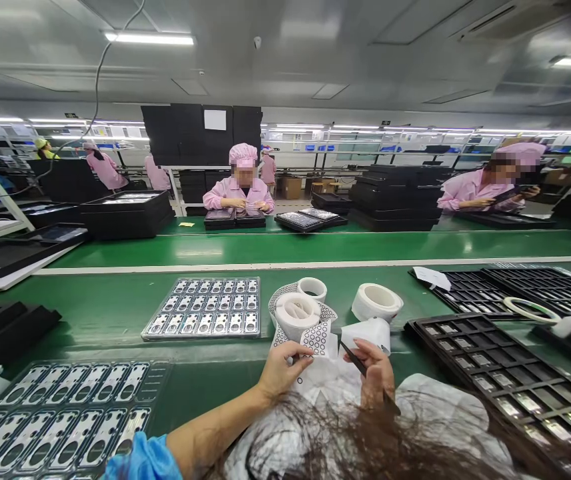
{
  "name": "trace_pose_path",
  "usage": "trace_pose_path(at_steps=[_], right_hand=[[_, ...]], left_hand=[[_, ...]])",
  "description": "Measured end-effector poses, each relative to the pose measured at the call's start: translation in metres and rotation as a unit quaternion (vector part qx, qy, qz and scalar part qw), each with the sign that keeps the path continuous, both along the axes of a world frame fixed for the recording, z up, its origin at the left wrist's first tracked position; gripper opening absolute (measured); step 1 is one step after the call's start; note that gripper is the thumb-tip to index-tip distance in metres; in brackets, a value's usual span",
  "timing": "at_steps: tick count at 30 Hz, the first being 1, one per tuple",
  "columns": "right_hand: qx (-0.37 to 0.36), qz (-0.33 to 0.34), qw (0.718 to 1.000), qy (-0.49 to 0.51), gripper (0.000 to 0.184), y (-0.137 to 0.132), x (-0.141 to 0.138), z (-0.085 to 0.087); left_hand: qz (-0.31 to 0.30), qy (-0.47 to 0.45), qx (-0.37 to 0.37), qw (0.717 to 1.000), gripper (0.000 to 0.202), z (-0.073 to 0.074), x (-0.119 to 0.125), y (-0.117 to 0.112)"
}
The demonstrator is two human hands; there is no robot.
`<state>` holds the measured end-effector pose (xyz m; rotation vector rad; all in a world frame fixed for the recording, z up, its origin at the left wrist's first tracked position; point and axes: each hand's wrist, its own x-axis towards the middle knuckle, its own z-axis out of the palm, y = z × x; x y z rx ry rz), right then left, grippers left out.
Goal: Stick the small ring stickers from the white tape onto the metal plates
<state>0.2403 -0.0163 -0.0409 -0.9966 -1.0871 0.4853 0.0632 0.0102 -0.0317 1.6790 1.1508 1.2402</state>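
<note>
My left hand [281,369] pinches the edge of a white strip dotted with small round stickers [316,338], which trails from a roll [296,314]. My right hand [376,372] is closed round thin black tweezers [354,357] whose tip points at the strip. Both hands hover over the green table near its front edge. My own hair hides the lower part of the right hand.
Clear trays of metal parts lie ahead [204,309] and at the near left [60,415]. Black compartment trays [510,380] stand to the right. Two more tape rolls [376,301] sit behind the hands. Across a green conveyor [315,247], people in pink smocks work at stacked black trays.
</note>
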Motion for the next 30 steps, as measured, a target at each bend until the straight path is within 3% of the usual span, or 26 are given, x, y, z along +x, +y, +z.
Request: trace_pose_path(at_steps=[6, 9, 15, 30], right_hand=[[0.006, 0.112, 0.99, -0.087, 0.012, -0.009, -0.008, 0.0], [-0.001, 0.138, 0.984, -0.111, 0.011, -0.011, -0.011, -0.005], [-0.018, 0.123, 0.982, -0.139, 0.01, -0.01, -0.007, -0.012], [-0.011, 0.108, 0.982, -0.157, 0.008, -0.012, -0.007, -0.008]], left_hand=[[-0.005, 0.007, 0.003, 1.0, 0.023, 0.001, 0.0, -0.001], [-0.009, 0.008, 0.004, 1.0, 0.024, 0.001, 0.0, 0.0], [-0.008, 0.01, 0.007, 1.0, 0.023, -0.002, 0.0, 0.0], [-0.014, 0.021, 0.014, 1.0, 0.021, 0.004, -0.001, -0.002]])
